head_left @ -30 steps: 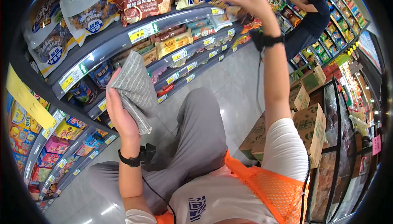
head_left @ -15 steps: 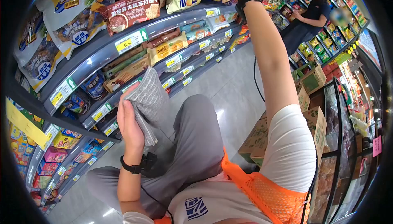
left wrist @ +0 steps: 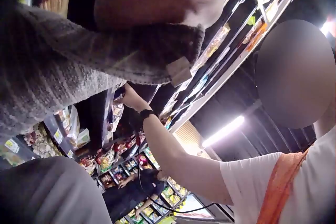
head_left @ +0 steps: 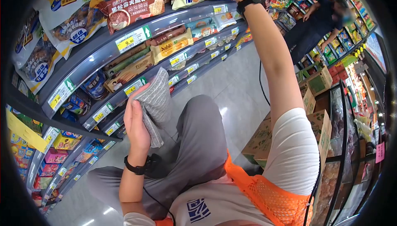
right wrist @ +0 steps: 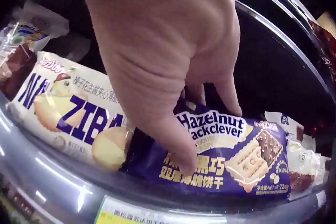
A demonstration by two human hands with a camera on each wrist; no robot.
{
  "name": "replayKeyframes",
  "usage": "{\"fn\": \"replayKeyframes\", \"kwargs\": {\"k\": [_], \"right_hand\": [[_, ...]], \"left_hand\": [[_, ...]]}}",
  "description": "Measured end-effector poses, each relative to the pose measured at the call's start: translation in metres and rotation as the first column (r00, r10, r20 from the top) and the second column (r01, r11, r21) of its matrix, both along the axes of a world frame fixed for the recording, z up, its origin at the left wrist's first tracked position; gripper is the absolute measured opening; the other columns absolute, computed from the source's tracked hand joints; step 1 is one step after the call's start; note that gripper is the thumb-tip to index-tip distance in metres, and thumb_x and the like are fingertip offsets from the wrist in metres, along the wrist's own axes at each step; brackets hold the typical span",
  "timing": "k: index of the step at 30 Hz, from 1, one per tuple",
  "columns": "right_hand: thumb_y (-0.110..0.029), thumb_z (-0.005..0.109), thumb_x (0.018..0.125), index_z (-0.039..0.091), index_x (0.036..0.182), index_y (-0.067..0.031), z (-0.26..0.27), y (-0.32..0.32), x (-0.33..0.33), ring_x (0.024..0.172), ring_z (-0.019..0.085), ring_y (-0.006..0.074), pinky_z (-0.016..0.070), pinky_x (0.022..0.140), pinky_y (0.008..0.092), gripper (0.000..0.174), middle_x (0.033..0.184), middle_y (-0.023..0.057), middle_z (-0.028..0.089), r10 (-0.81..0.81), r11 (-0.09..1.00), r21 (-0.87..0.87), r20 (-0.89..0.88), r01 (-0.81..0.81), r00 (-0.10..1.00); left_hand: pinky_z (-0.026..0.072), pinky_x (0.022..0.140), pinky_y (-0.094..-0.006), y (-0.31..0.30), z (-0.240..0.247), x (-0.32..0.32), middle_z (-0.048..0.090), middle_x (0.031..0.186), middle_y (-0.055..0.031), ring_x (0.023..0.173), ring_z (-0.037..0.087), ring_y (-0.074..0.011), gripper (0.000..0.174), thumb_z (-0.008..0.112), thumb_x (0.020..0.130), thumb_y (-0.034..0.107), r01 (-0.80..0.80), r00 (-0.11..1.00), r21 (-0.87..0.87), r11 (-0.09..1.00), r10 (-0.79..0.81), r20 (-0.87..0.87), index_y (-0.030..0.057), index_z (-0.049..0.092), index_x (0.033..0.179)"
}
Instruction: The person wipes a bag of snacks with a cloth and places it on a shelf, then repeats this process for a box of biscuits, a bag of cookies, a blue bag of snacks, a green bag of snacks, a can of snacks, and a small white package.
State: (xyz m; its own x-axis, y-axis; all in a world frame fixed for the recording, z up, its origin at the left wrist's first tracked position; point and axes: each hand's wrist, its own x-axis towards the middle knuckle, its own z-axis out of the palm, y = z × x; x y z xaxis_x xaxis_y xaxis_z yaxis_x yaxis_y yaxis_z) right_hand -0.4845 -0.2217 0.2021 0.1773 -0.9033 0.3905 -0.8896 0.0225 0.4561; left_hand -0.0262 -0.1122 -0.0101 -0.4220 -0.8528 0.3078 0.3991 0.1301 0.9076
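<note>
My left hand [head_left: 137,129] holds a folded grey cloth with pale stripes [head_left: 159,98] in front of the lower shelves, above my crossed legs. Close up in the left wrist view, the same cloth [left wrist: 52,82] shows a small pale tag at its edge. My right hand [right wrist: 163,50] grips a dark blue hazelnut biscuit packet [right wrist: 247,161] on the upper shelf, thumb on its front and fingers over its top edge. A cream biscuit packet [right wrist: 63,103] stands beside it on the left. In the head view the top border cuts off most of the right hand.
Brown biscuit packets [head_left: 136,6] and large snack bags [head_left: 74,15] line the upper shelf, behind a price-tagged rail [head_left: 95,56]. Cardboard cartons [head_left: 318,122] stand at the right. Another person [head_left: 316,27] is by the far shelves. A cable [head_left: 261,81] hangs from the right wrist.
The right hand has lowered the blue packet from the air onto the shelf beside the cream one. The left hand with the cloth has shifted slightly right and down. The other person has moved.
</note>
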Motion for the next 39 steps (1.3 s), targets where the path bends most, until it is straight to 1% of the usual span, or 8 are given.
{"fn": "replayKeyframes", "kwargs": {"k": [8, 14, 18, 23, 27, 28, 31, 39], "right_hand": [[-0.006, 0.069, 0.077, 0.058, 0.131, -0.0018, -0.022, 0.011, -0.003, 0.118, 0.057, 0.0454, 0.0494, 0.098, 0.0511, 0.055, 0.128, 0.0267, 0.059, 0.194, 0.911, -0.382, 0.068, -0.154, 0.979], [-0.007, 0.068, 0.078, 0.06, 0.131, -0.0092, -0.035, 0.029, -0.057, 0.119, 0.055, 0.044, 0.0484, 0.097, 0.0513, 0.054, 0.123, 0.0238, 0.06, -0.232, 0.928, -0.297, 0.012, 0.225, 0.973], [-0.009, 0.069, 0.077, 0.06, 0.13, -0.0036, -0.05, 0.011, -0.091, 0.116, 0.057, 0.0413, 0.0505, 0.095, 0.0487, 0.054, 0.116, 0.0235, 0.062, -0.128, 0.892, -0.438, -0.007, 0.112, 0.992], [-0.009, 0.069, 0.079, 0.057, 0.132, -0.0029, -0.053, -0.003, -0.077, 0.108, 0.062, 0.0416, 0.0532, 0.09, 0.0483, 0.055, 0.112, 0.0245, 0.064, -0.249, 0.898, -0.363, 0.044, 0.248, 0.967], [-0.011, 0.076, 0.074, 0.056, 0.133, -0.0077, -0.022, 0.043, -0.051, 0.112, 0.061, 0.0404, 0.054, 0.09, 0.0476, 0.063, 0.126, 0.0204, 0.061, -0.19, 0.863, -0.434, 0.2, 0.26, 0.961], [-0.011, 0.078, 0.073, 0.057, 0.133, -0.0071, -0.027, 0.047, -0.081, 0.113, 0.06, 0.0404, 0.0535, 0.092, 0.0465, 0.064, 0.131, 0.0188, 0.059, -0.117, 0.8, -0.583, 0.078, 0.141, 0.99], [-0.013, 0.079, 0.074, 0.06, 0.129, -0.0072, -0.019, 0.055, -0.131, 0.112, 0.062, 0.0387, 0.0524, 0.093, 0.0455, 0.058, 0.123, 0.0177, 0.064, -0.254, 0.811, -0.497, 0.173, 0.307, 0.952], [-0.017, 0.074, 0.081, 0.057, 0.133, -0.0183, -0.058, 0.004, -0.258, 0.117, 0.062, 0.037, 0.0537, 0.094, 0.0467, 0.055, 0.126, 0.0117, 0.062, -0.179, 0.951, -0.266, -0.051, 0.159, 0.983]], "left_hand": [[0.0354, 0.113, -0.0359, -0.002, 0.0, 0.001, 0.06, 0.135, -0.0158, 0.127, 0.054, -0.0231, 0.05, 0.034, 0.112, 0.033, 0.026, 0.999, -0.003, 1.0, -0.026, -0.033, -0.0056, 0.056, 0.136], [0.0351, 0.113, -0.0363, -0.001, 0.002, 0.002, 0.059, 0.136, -0.0165, 0.128, 0.054, -0.0238, 0.051, 0.035, 0.112, 0.034, 0.026, 0.999, -0.007, 1.0, -0.026, -0.035, -0.0065, 0.056, 0.135], [0.0343, 0.113, -0.0363, 0.0, 0.003, -0.002, 0.059, 0.137, -0.0168, 0.129, 0.053, -0.024, 0.052, 0.035, 0.112, 0.034, 0.035, 0.998, -0.009, 0.999, -0.035, -0.043, -0.0075, 0.055, 0.135], [0.0336, 0.114, -0.0359, 0.002, -0.002, -0.008, 0.059, 0.137, -0.0165, 0.129, 0.053, -0.0238, 0.05, 0.035, 0.112, 0.032, 0.039, 0.999, 0.018, 0.999, -0.039, -0.027, -0.0073, 0.055, 0.136], [0.0339, 0.113, -0.0359, -0.001, -0.002, -0.011, 0.059, 0.136, -0.0161, 0.128, 0.053, -0.0234, 0.048, 0.035, 0.112, 0.03, 0.024, 1.0, 0.013, 1.0, -0.024, 0.002, -0.0069, 0.055, 0.135], [0.034, 0.113, -0.0359, -0.001, -0.002, -0.012, 0.06, 0.135, -0.0159, 0.127, 0.053, -0.0233, 0.048, 0.035, 0.112, 0.03, 0.017, 1.0, 0.013, 1.0, -0.017, 0.011, -0.0068, 0.056, 0.135], [0.0342, 0.112, -0.0353, -0.005, -0.011, -0.014, 0.06, 0.134, -0.0156, 0.126, 0.054, -0.023, 0.048, 0.037, 0.111, 0.031, 0.006, 0.998, 0.024, 1.0, -0.007, 0.064, -0.0069, 0.057, 0.133], [0.0355, 0.112, -0.0355, -0.014, -0.022, -0.029, 0.061, 0.133, -0.0161, 0.125, 0.055, -0.0231, 0.051, 0.039, 0.111, 0.035, 0.018, 0.99, 0.052, 0.998, -0.025, 0.136, -0.0077, 0.057, 0.133]]}}
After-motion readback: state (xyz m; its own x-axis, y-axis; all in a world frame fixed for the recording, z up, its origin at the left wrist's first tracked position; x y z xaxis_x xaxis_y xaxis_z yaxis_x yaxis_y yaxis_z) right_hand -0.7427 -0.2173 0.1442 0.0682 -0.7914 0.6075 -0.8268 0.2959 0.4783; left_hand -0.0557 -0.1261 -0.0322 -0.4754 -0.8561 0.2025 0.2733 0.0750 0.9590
